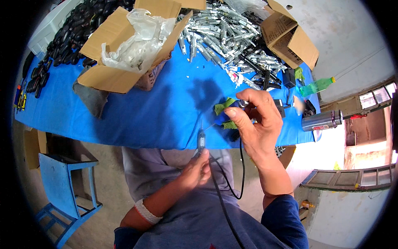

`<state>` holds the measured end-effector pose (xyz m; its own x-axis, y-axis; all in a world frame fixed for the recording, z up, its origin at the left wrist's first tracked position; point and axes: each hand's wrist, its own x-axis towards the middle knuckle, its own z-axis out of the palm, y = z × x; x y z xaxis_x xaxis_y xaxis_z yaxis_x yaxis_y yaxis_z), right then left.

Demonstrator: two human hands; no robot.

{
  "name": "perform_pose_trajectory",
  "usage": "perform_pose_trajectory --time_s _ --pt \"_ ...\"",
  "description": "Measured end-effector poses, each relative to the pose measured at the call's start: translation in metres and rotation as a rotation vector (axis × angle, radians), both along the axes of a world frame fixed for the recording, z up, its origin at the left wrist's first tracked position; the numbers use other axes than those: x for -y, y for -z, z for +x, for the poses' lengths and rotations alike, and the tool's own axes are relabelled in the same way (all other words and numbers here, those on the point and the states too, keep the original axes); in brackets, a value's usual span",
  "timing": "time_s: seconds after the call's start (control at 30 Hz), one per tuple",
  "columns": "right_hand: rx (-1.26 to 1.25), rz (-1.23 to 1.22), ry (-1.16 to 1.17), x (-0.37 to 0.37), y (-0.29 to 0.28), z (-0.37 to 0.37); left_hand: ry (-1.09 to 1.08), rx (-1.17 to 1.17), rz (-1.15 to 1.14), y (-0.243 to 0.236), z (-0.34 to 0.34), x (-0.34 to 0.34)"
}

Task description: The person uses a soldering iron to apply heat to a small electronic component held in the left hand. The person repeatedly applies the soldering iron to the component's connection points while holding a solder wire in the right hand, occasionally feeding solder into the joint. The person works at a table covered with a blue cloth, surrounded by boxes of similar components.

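My left hand (196, 171) is closed round the lower end of a slim, grey, partly clear pen-shaped device (201, 140), held upright at the table's near edge. A thin tip rises from its top. Black cable (219, 191) runs down from beside this hand, and a second loop hangs to its right. Higher and to the right, my right hand (259, 122) pinches a dark blue-handled tool (224, 118) with a silver end, between thumb and fingers. Its thin shaft slants down toward the grey device; contact I cannot tell. Behind the tool lies a green cloth (224, 106).
On the blue-covered table (137, 118), an open cardboard box (107, 79) holds plastic bags. Silver-grey parts (224, 35) are heaped behind, black casings (78, 31) at far left. A green bottle (317, 86) and steel flask (321, 120) stand right. A blue stool (62, 182) is lower left.
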<state>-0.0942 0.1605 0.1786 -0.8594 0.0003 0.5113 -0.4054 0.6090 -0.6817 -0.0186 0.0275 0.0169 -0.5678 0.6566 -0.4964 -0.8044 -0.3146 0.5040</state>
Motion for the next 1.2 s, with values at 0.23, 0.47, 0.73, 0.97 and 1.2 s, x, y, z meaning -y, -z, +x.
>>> perform_pose_trajectory --time_s 0.23,0.47,0.73,0.97,1.2 --pt "-0.047 0.078 -0.284 -0.019 -0.004 -0.014 -0.007 -0.002 -0.032 -0.002 0.001 -0.001" --pt "0.228 -0.363 -0.241 -0.004 -0.007 -0.006 -0.002 -0.025 -0.054 -0.002 0.000 0.001" --pt "-0.040 0.009 -0.102 0.002 0.004 0.000 0.005 -0.028 -0.054 0.001 0.001 0.001" --pt "0.183 -0.044 -0.493 -0.028 -0.011 -0.019 0.022 -0.043 -0.047 0.001 0.001 0.000" --pt "0.051 -0.015 -0.258 -0.009 -0.002 -0.006 -0.007 -0.022 -0.056 0.000 0.001 -0.001"
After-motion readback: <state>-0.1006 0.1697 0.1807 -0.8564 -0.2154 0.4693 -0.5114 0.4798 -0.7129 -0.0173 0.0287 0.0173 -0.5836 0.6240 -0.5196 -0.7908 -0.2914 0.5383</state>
